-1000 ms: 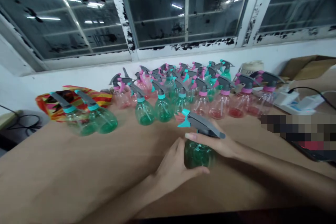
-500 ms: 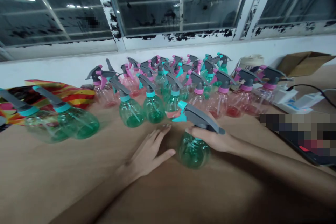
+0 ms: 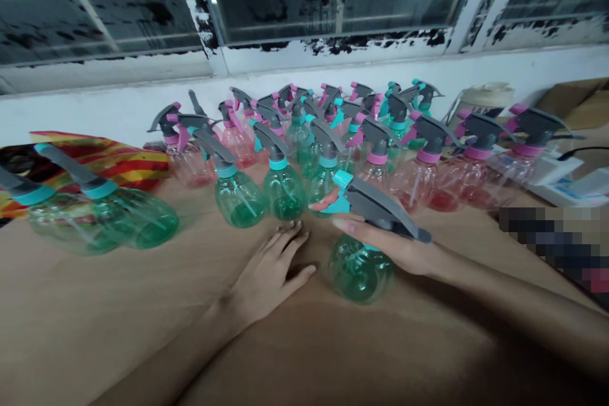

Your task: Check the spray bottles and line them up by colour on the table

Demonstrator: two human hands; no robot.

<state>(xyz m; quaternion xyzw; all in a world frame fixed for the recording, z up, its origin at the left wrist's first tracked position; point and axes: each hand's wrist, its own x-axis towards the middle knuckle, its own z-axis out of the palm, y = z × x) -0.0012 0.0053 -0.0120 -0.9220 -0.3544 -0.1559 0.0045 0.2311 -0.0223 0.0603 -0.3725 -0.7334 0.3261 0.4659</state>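
My right hand is wrapped around the neck of a green spray bottle with a grey and turquoise trigger head. One fingertip shows by the turquoise trigger, and some fingers are hidden behind the bottle. Its nozzle points away and to the left. My left hand lies flat on the wooden table, fingers stretched out, left of the held bottle and touching no bottle. Just beyond it stand green spray bottles holding a little liquid. Pink spray bottles with grey and pink heads stand further right.
Several more pink and green bottles crowd toward the wall. Two green spray bottles stand at left before a red and yellow wrapper. At right are a white power strip, a pale tub and a cardboard box.
The view has shifted slightly, and the standing bottles look nearer. My right hand keeps its grip on the spray bottle, and my left hand still lies flat.
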